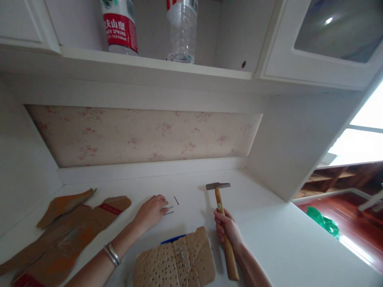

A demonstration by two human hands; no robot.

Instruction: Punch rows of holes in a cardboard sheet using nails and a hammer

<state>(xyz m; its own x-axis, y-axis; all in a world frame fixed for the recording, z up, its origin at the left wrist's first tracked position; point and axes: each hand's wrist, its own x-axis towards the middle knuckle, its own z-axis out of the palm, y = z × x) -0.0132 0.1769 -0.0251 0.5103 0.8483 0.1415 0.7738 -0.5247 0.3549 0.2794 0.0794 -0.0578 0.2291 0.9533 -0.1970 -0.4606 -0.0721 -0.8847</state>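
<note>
My right hand is wrapped round the wooden handle of a hammer, whose metal head points away from me above the white counter. Close to the counter top, my left hand has its fingers curled, and a thin nail sticks out between thumb and fingers. Just beyond the fingertips lies a loose nail. In front of me, between my forearms, is a piece of cardboard full of small holes. A short row of nails shows in its middle. A blue edge peeks out behind it.
Torn brown cardboard lies on the left of the counter. Overhead, a shelf holds a red-labelled bottle and a clear bottle. A side panel bounds the right; a green bag is on the floor beyond.
</note>
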